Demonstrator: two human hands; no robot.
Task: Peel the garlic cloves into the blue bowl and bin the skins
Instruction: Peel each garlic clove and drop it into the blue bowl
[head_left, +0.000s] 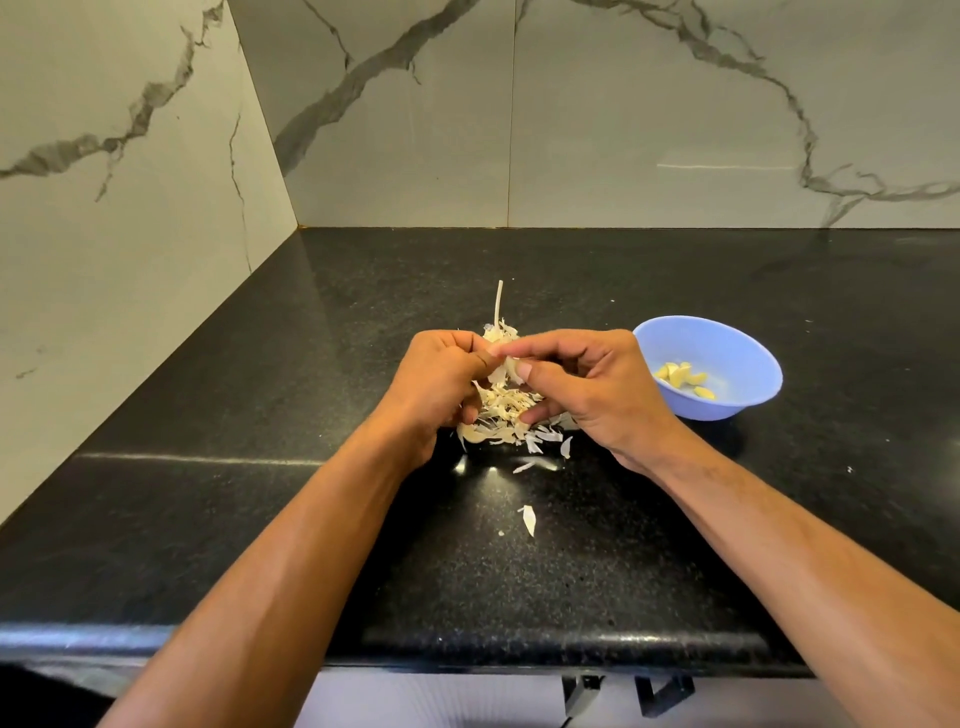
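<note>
**Both hands work one garlic clove above the pile of skins**

Grey-veined white marble wall panels (623, 114) rise behind and to the left, meeting in a corner. Below them the black speckled stone bench (675, 519) fills the lower part of the view, its rounded front edge running across the bottom.

Two bare forearms reach in from the near edge and meet at the middle of the bench. The left hand (441, 384) has its fingers curled inward, fingertips closed on the pale garlic clove (509, 366) that sits between the two hands. The right hand (582, 384) pinches the same clove from the other side with thumb and forefinger, its remaining fingers bent loosely below. How much skin is left on the clove is hard to tell, since the fingers cover most of it.

To the right of the right hand, close beside it, stands the round light-blue plastic bowl (748, 353), upright on the bench, with several peeled yellowish garlic cloves (680, 379) lying in its bottom.

Directly under the hands lies a heap of papery cream garlic skins (506, 410), with a thin pale dry stalk (499, 306) pointing away toward the wall. A few loose flakes lie nearer the front edge, one white skin flake (529, 519) well apart from the heap.
</note>
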